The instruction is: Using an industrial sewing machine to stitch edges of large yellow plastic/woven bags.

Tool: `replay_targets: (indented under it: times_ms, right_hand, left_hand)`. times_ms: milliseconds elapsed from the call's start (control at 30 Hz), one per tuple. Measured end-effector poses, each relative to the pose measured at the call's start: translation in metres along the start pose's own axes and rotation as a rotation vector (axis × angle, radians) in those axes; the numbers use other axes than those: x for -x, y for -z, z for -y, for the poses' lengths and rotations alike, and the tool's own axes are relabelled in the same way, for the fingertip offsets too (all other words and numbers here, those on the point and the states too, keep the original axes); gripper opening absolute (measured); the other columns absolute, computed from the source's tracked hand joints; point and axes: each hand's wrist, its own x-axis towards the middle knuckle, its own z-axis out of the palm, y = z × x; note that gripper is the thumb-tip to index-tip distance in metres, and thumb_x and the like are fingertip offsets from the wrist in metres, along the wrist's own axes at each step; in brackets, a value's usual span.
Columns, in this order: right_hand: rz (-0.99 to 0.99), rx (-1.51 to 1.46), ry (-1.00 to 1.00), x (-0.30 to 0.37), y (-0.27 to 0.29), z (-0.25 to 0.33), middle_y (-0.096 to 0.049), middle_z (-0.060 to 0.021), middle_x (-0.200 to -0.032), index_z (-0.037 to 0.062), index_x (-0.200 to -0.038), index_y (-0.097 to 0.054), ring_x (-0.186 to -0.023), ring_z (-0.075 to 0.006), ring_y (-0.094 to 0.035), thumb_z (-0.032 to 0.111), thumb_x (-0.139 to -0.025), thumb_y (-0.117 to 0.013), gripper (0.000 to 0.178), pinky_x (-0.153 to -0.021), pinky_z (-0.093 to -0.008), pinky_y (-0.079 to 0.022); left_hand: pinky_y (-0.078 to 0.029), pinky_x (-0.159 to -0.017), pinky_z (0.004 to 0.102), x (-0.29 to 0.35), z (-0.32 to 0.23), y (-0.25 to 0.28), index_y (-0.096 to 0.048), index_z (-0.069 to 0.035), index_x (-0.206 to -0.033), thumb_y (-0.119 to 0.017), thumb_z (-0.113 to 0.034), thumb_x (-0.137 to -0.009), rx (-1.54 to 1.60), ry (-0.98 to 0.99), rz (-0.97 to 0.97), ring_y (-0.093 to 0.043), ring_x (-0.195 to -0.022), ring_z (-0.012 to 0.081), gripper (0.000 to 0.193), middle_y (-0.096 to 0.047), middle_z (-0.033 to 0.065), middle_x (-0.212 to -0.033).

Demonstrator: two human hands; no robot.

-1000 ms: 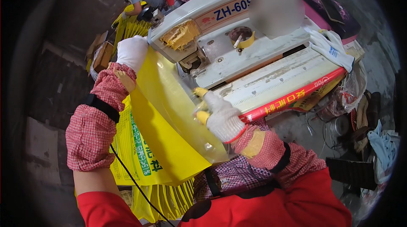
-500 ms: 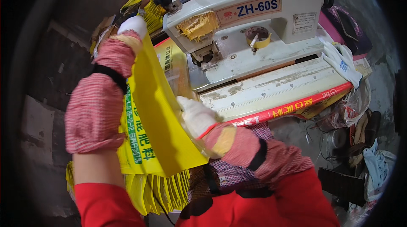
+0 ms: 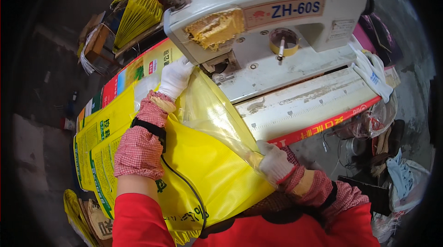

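Observation:
A large yellow plastic sack [image 3: 207, 154] with dark print lies spread across my front, its mouth edge running along the sewing machine [image 3: 258, 11]. My left hand [image 3: 175, 79], in a white glove, pinches the far end of that edge just below the machine's sewing head. In a similar glove, my right hand [image 3: 276, 161] grips the near end at the table's front corner. Between the hands a clear, shiny liner [image 3: 207, 104] shows inside the sack's mouth. My left fingertips are partly hidden against the head.
A roll of tape [image 3: 290, 53] sits on the machine bed with a white stick in it. White gloves [image 3: 373, 76] lie at the table's right end. Folded yellow sacks [image 3: 137, 18] are stacked at the far left, near another person. A black cord [image 3: 187, 183] crosses the sack.
The sack has come down from being held up at the left and now lies flat, its mouth edge stretched along the machine. My left hand moved right and down; my right hand moved right and nearer.

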Motion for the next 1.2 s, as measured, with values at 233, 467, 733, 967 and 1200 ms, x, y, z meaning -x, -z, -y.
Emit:
replay_targets:
  times_ms: [233, 467, 733, 967, 1200]
  right_hand:
    - [-0.344, -0.306, 0.311, 0.01, 0.001, 0.019, -0.061, -0.0217, -0.086, 0.009, -0.114, -0.056, -0.082, -0.035, -0.06, 0.022, -0.08, -0.058, 0.036, -0.071, -0.0369, -0.05]
    - [-0.298, 0.343, 0.32, 0.014, 0.002, 0.029, -0.063, -0.0162, -0.079, 0.0178, -0.121, -0.053, -0.073, -0.0331, -0.062, 0.016, -0.077, -0.054, 0.044, -0.065, -0.0417, -0.05]
    - [-0.092, 0.86, 0.466, 0.032, -0.005, 0.002, -0.059, -0.0068, -0.063, 0.0009, -0.124, -0.045, -0.056, -0.0236, -0.059, 0.015, -0.086, -0.041, 0.04, -0.047, -0.0365, -0.044]
    - [-0.19, 0.691, 0.358, -0.011, -0.007, 0.039, -0.058, -0.0077, -0.072, 0.0024, -0.109, -0.051, -0.063, -0.0277, -0.059, 0.017, -0.078, -0.05, 0.034, -0.053, -0.0391, -0.047]
    - [-0.32, 0.689, 0.465, -0.11, 0.009, 0.119, -0.062, -0.0207, -0.074, 0.0021, -0.082, -0.062, -0.071, -0.0333, -0.063, 0.016, -0.075, -0.053, 0.018, -0.06, -0.0416, -0.05]
  left_hand:
    - [-0.05, -0.061, 0.0332, -0.009, 0.012, -0.014, -0.06, -0.015, -0.083, -0.058, -0.006, -0.067, 0.322, -0.056, -0.248, -0.059, -0.075, 0.0242, 0.018, -0.059, 0.0036, -0.086]
    - [-0.049, -0.071, 0.0364, -0.019, 0.002, 0.02, -0.061, -0.015, -0.095, -0.053, -0.02, -0.081, 0.367, 0.14, 0.202, -0.058, -0.083, 0.0311, 0.017, -0.059, 0.0117, -0.086]
    - [-0.047, -0.075, 0.0382, 0.005, -0.008, 0.049, -0.063, -0.014, -0.103, -0.052, -0.024, -0.084, 0.451, 0.227, 0.628, -0.061, -0.083, 0.0333, 0.024, -0.063, 0.017, -0.087]
    - [-0.049, -0.076, 0.0363, -0.03, 0.023, 0.027, -0.068, -0.015, -0.091, -0.055, -0.021, -0.08, 0.389, 0.257, 0.439, -0.062, -0.083, 0.0313, 0.018, -0.064, 0.0137, -0.09]
    - [-0.048, -0.08, 0.0369, -0.093, 0.088, 0.043, -0.064, -0.019, -0.102, -0.057, -0.008, -0.076, -0.101, 0.185, 0.246, -0.056, -0.097, 0.0276, 0.03, -0.057, 0.0088, -0.098]
